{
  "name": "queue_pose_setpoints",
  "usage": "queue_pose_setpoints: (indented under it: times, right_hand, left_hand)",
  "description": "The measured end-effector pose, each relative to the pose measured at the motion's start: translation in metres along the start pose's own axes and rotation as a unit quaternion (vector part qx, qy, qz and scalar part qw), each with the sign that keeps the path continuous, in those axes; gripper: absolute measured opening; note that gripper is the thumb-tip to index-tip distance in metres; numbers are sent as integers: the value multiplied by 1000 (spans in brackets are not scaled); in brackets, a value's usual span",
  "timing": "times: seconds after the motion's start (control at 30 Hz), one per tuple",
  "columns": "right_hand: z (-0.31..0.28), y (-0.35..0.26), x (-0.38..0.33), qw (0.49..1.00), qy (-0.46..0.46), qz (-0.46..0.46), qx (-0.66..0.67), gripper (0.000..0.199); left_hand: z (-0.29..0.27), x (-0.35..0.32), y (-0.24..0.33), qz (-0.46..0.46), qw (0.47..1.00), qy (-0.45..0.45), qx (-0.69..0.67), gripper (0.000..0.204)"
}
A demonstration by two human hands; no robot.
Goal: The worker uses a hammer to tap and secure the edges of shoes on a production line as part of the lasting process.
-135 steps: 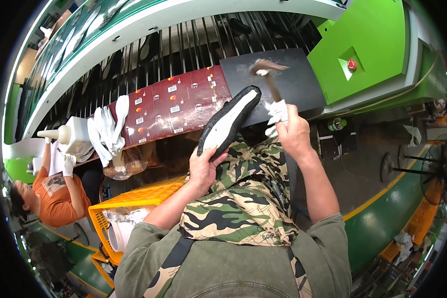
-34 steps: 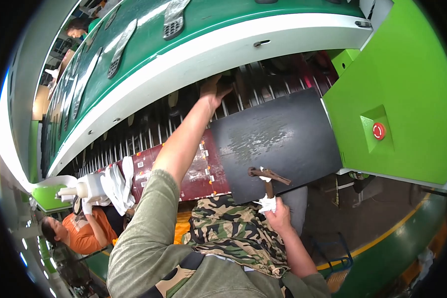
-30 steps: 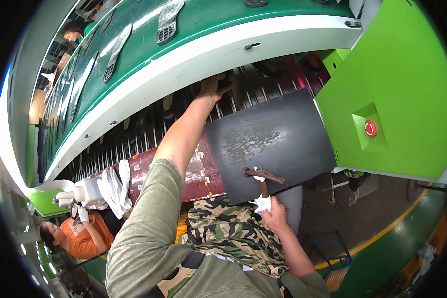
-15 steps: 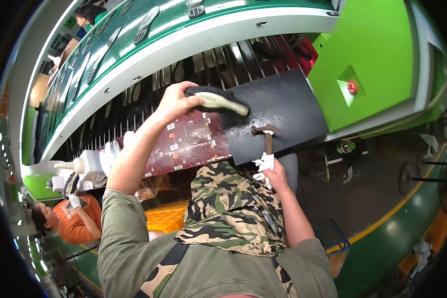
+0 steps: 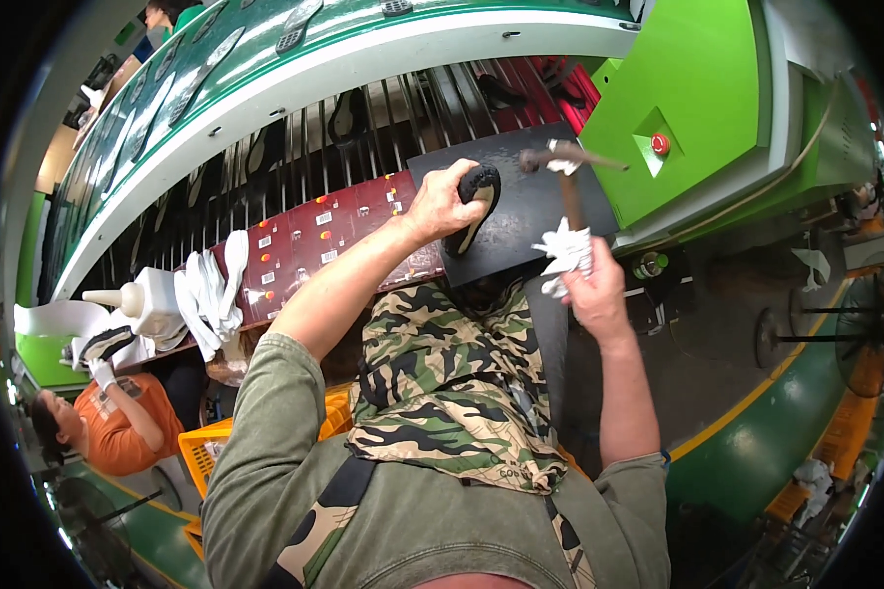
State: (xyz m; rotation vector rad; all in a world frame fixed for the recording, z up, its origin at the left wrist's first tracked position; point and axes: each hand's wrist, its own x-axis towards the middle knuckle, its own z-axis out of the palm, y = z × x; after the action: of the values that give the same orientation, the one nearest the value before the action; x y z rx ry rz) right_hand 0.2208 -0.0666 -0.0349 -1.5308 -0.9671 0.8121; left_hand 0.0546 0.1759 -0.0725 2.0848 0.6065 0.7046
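**Shoe held on the board, hammer raised**

Left hand [image 5: 440,201] fingers are wrapped tight round a black shoe [image 5: 473,196], pressed sole-out against the black board [image 5: 521,211]. Right hand [image 5: 587,285] is fisted round a hammer [image 5: 565,162] handle and white rag [image 5: 563,250]. Hammering step, likely; next needs 1 blow clear of the fingers.

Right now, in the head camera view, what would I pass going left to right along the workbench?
White squeeze bottle → white cloths → dark red panel → left hand gripping a black shoe → hammer in the right hand → red button.
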Motion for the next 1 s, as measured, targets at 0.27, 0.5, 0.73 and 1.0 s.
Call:
queue_pose_setpoints:
  times: [0.27,0.5,0.73,1.0]
  right_hand:
    - [12,-23,15,947,-32,-64,-313,29]
    - [20,-10,7,972,24,-111,-207,28]
    - [36,-32,9,971,54,-168,-160,26]
    - [39,9,0,979,15,-102,-174,26]
  left_hand:
    - [10,8,-14,45,992,29,-111,37]
    - [13,6,-12,6,993,12,-119,37]
    - [21,7,-36,0,995,-28,-93,53]
    - [-6,-5,-65,-168,968,-96,-163,62]
